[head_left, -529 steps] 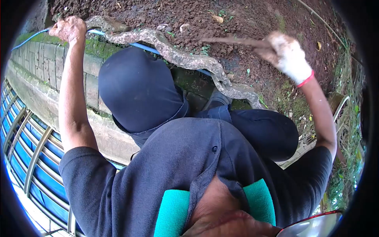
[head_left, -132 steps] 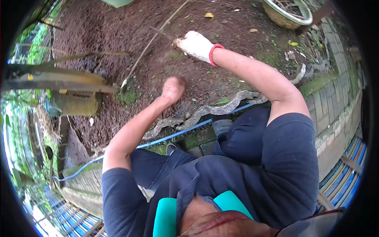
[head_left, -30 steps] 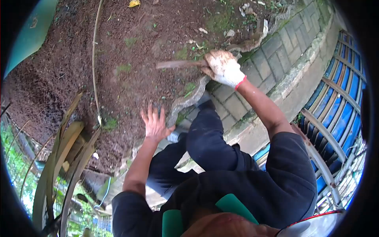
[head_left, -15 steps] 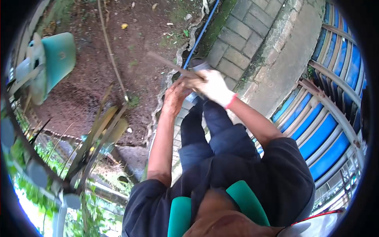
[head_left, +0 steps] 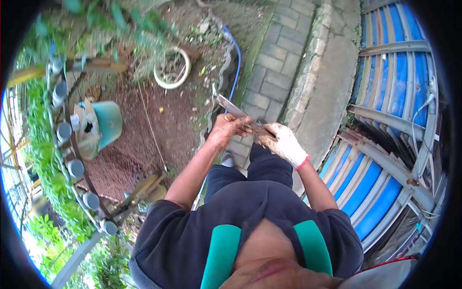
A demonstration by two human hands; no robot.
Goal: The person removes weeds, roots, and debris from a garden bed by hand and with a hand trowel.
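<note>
A long, flat-bladed tool (head_left: pixel 229 104), soiled brown and grey, slants up and left in front of my body. My right hand (head_left: pixel 284 145) wears a white glove with a red cuff, muddy over the fingers, and is closed round the tool's lower end. Bare and soiled, my left hand (head_left: pixel 227 129) has its fingers curled at the blade, close to the right glove. The grip end is hidden under the glove. Below the hands are my dark trousers (head_left: pixel 260 164) and a shoe on the paving.
A brick path (head_left: pixel 272 71) runs ahead beside a concrete strip (head_left: pixel 327 72). Blue slatted panels (head_left: pixel 365 178) stand on the right. To the left lie bare soil (head_left: pixel 144 120), a blue hose (head_left: pixel 237 60), a white ring (head_left: pixel 182 79), a green bucket (head_left: pixel 109 124) and potted pipes (head_left: pixel 75 168).
The view has shifted, bringing the white ring and row of pipes in. The tool's blade is now shown broader, and my left hand has moved up alongside it, a little apart from the right.
</note>
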